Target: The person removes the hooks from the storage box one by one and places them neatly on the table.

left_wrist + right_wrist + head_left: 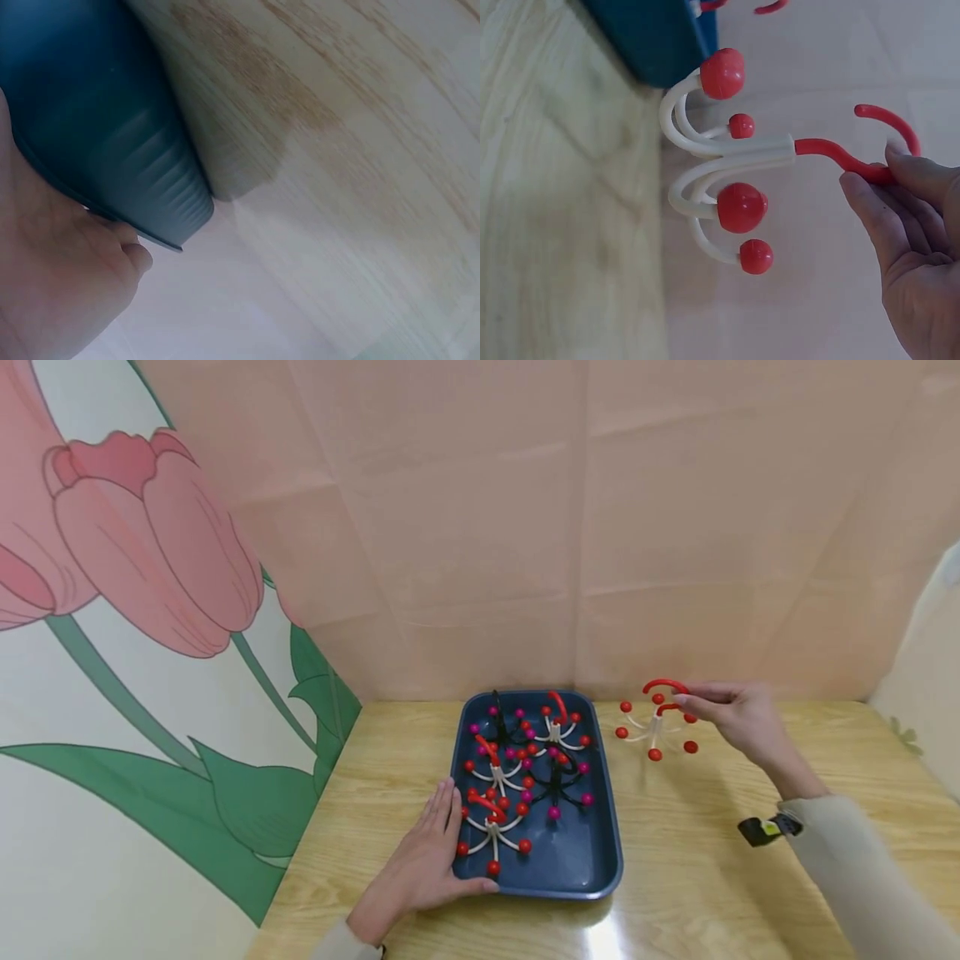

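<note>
My right hand (738, 718) pinches the red hook end of a white hanging hook (742, 154), whose several curved arms end in red balls. It hangs upright above the table, to the right of a dark blue tray (588, 868). With fingers straight, my left hand (427, 856) rests along the tray's left rim, thumb at the front edge. Inside the tray lie several similar hooks: white ones with red balls, such as the front white hook (492, 832), and black ones with magenta balls, such as the right black hook (557, 787).
The wood-patterned table (675, 877) extends on both sides of the tray. Behind it hangs a plain pinkish-tan cloth (465, 527). A wall with large painted tulips (142, 535) rises on the left. A small black device (765, 831) is strapped at my right wrist.
</note>
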Motion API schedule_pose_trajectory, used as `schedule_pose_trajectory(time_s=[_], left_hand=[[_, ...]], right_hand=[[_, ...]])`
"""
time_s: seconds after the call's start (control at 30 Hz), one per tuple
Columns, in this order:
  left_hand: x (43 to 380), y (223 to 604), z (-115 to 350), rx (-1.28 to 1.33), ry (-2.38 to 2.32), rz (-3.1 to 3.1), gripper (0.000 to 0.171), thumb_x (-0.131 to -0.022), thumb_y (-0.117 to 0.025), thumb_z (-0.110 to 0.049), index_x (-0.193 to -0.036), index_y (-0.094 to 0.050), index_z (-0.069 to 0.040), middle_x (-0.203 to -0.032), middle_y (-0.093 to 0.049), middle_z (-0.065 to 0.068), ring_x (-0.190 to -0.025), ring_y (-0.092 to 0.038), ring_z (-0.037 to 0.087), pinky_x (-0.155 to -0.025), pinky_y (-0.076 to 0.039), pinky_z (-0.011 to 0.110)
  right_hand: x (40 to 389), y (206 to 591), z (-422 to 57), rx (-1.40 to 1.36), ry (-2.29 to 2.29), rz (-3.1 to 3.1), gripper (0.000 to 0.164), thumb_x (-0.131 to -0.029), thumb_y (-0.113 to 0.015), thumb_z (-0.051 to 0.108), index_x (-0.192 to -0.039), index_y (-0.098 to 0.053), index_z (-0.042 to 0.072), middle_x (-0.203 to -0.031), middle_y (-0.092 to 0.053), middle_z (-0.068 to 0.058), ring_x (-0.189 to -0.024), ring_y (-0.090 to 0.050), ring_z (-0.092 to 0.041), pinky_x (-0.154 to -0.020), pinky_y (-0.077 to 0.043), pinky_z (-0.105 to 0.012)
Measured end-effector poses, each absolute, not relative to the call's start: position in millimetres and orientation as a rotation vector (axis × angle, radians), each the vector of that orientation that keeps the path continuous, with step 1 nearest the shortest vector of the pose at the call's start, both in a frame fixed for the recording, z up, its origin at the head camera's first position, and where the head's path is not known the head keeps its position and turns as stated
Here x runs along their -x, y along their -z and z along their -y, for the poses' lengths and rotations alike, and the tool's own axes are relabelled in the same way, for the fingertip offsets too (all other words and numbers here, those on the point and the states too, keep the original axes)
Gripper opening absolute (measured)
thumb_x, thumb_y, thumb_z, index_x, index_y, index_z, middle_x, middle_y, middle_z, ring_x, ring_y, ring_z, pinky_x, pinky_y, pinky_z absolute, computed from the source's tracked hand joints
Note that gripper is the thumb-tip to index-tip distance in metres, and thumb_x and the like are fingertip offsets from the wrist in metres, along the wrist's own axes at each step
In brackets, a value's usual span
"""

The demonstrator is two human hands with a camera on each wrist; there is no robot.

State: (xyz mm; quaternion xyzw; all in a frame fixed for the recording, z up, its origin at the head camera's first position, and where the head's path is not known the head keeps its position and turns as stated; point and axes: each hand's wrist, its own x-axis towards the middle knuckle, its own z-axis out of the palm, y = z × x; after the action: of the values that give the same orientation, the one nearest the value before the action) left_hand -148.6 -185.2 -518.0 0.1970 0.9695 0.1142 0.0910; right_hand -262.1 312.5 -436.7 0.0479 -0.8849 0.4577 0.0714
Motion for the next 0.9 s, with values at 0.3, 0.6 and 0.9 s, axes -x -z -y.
schedule_pose_trajectory(time_s=[0.3,0.6,0.9], left_hand=[[149,520,184,-0.574,-0.337,-2.888,0.138,-0.077,-0.053,-0.097,-0.170,-0.002,-0.010,-0.178,0.016,0.010,-0.167,0.008,0.029,-0.134,-0.020,0.050],[149,523,185,-0.569,-0.326,-2.895,0.138,-0.076,-0.052,-0.098,-0.170,-0.002,-0.010,-0.178,0.017,0.010,-0.167,0.006,0.030,-0.134,-0.022,0.051],[150,523,186,-0.593,-0.357,-2.891,0.137,-0.078,-0.057,-0.094,-0.170,-0.002,-0.008,-0.178,0.016,0.011,-0.167,0.006,0.030,-0.133,-0.022,0.052]], right_hand=[[281,460,-318,-0.091,-1.438,2.612,0.056,-0.097,-0.076,0.043,-0.132,-0.072,0.000,-0.093,-0.076,0.031,-0.079,-0.070,0.007,-0.068,-0.056,-0.017],[297,479,-315,-0.106,-1.479,2.557,0.051,-0.098,-0.076,0.034,-0.133,-0.070,-0.003,-0.098,-0.080,0.018,-0.078,-0.072,0.007,-0.066,-0.058,-0.017],[308,491,-315,-0.074,-1.490,2.575,0.050,-0.099,-0.074,0.035,-0.133,-0.071,-0.001,-0.105,-0.082,0.009,-0.080,-0.071,0.011,-0.067,-0.059,-0.017]])
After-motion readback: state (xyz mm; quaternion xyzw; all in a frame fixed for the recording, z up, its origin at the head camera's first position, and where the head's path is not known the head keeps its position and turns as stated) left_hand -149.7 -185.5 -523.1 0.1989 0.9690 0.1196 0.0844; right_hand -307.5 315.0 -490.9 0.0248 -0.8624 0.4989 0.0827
